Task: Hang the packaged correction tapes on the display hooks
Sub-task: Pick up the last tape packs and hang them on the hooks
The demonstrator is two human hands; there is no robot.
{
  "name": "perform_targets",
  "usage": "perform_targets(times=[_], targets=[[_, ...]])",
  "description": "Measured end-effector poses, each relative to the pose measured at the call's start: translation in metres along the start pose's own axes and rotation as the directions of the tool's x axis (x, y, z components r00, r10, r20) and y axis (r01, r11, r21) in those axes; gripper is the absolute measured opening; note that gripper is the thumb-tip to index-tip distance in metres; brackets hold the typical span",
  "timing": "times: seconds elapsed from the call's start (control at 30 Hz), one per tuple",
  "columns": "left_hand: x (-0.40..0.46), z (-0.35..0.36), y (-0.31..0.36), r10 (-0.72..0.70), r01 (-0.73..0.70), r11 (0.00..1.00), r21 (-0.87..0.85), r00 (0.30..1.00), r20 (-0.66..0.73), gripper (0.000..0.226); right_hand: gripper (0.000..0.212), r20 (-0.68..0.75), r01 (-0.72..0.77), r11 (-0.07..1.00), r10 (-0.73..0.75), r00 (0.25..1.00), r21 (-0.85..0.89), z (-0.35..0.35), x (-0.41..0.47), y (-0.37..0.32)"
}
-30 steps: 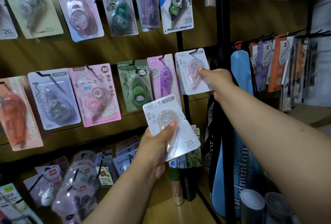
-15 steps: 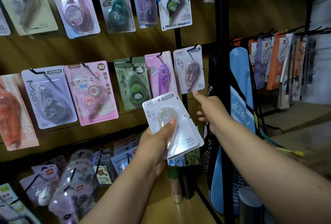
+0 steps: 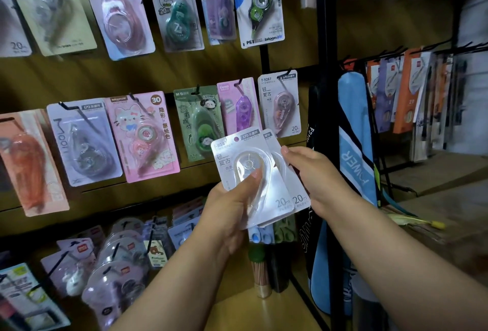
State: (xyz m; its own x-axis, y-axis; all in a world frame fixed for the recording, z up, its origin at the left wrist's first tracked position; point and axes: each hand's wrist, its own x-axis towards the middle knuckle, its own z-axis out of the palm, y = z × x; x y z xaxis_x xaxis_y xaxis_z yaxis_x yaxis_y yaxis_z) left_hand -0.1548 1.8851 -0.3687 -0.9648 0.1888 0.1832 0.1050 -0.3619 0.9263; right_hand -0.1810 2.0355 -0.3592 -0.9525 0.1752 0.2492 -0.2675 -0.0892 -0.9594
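My left hand (image 3: 232, 206) grips a small stack of white packaged correction tapes (image 3: 253, 174), thumb across the clear blister of the front pack. My right hand (image 3: 314, 174) pinches the right edge of the rear pack (image 3: 299, 198), which sticks out behind the front one. Just above them a matching white pack (image 3: 281, 104) hangs on a black display hook (image 3: 286, 71) at the right end of the middle row. Its neighbours on that row are a purple pack (image 3: 239, 107) and a green pack (image 3: 198, 121).
Other packaged tapes fill the hooks of the brown board (image 3: 126, 74) above and to the left. A black upright post (image 3: 320, 40) stands right of the row, with a blue racket bag (image 3: 353, 161) beside it. A wooden shelf (image 3: 264, 315) and a pencil holder (image 3: 260, 272) lie below.
My right hand left the hung pack on the hook, dropped down and took hold of the rear pack in my left hand's stack. The stack has fanned apart slightly.
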Motion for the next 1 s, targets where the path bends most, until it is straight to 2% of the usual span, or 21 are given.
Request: perform_targets(times=[0.1,0.27,0.47,0.63,0.8,1.0], targets=[[0.0,0.0,0.0,-0.006,0.006,1.0,-0.009,1.0,-0.013,0.021,0.021,-0.052,0.111,0.991,-0.115,0.992,-0.074,0.007,-0.004,-0.003],[0.0,0.003,0.001,0.025,-0.025,1.0,0.002,1.0,-0.013,0.035,0.028,-0.035,0.225,0.968,-0.23,0.973,-0.107,0.017,-0.01,-0.008],[0.001,0.003,0.002,0.031,-0.031,1.0,0.0,0.999,-0.023,0.039,0.022,-0.05,0.121,0.992,-0.119,0.992,0.035,0.022,-0.005,-0.01],[0.003,0.001,0.001,0.001,-0.002,1.0,-0.021,0.998,-0.055,0.03,0.024,-0.078,0.079,0.992,-0.072,0.994,0.099,0.022,0.001,-0.005],[0.008,0.001,-0.002,-0.008,0.003,0.996,-0.093,0.998,-0.057,0.041,0.023,-0.159,0.072,0.996,-0.063,0.985,0.054,0.017,0.011,-0.002],[0.021,-0.002,-0.01,0.008,-0.023,0.993,-0.112,0.991,-0.133,0.028,0.019,-0.237,0.094,0.995,-0.086,0.968,0.023,0.006,0.023,-0.014]])
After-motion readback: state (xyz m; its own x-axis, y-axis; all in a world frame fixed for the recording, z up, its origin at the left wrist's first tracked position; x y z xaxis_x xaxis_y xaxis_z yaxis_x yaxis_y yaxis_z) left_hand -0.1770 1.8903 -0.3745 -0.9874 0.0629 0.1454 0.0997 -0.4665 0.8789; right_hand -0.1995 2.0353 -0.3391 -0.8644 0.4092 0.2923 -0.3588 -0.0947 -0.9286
